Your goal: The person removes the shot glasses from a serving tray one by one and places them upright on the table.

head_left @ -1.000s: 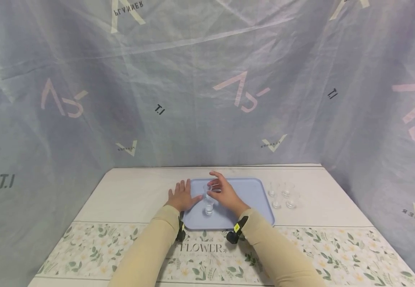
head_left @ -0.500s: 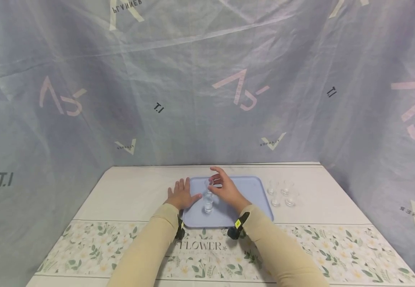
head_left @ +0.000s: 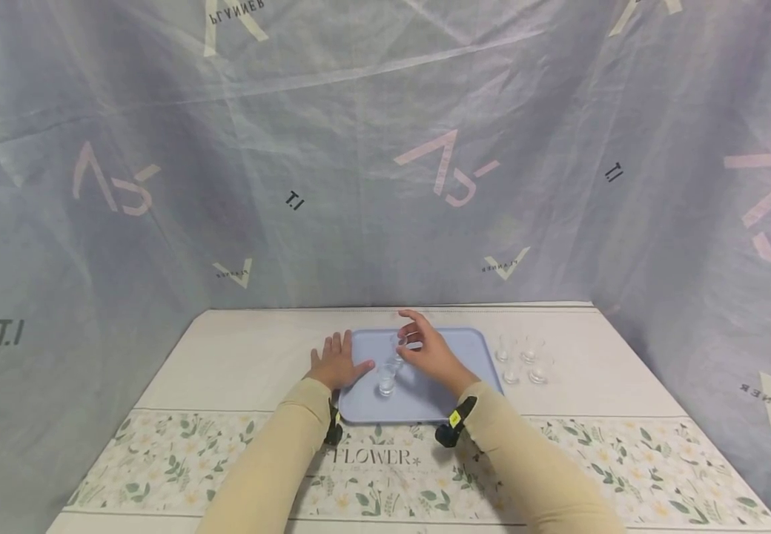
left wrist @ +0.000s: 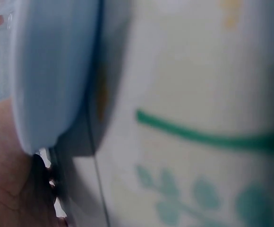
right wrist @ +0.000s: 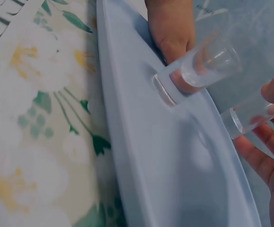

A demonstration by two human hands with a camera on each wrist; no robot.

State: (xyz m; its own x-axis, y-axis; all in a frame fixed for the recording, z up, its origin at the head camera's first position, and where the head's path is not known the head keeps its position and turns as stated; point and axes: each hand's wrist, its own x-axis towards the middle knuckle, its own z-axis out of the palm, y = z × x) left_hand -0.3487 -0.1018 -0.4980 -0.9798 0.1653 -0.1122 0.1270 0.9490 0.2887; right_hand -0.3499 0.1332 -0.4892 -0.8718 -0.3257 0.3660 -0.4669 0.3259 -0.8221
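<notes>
My right hand point(head_left: 431, 354) pinches a small clear shot glass point(head_left: 398, 344) between thumb and fingers above the blue tray point(head_left: 465, 356). Another shot glass point(head_left: 386, 381) stands upright on the tray, just nearer to me; in the right wrist view this standing glass point(right wrist: 198, 71) seems to hold clear liquid. Whether the held glass point(right wrist: 248, 116) contains anything I cannot tell. With fingers spread, my left hand point(head_left: 335, 367) rests at the tray's left edge, its thumb pointing towards the standing glass. The left wrist view mostly shows the tray's side point(left wrist: 56, 71) and blurred cloth.
Several small clear glasses point(head_left: 529, 352) stand grouped on the table to the right of the tray. A floral cloth strip point(head_left: 179, 460) runs along the table's front. Grey printed fabric point(head_left: 359, 185) hangs behind and at both sides.
My right hand has moved to the right with its shot glass, away from behind the standing glass. The left hand and the standing glass have stayed in place.
</notes>
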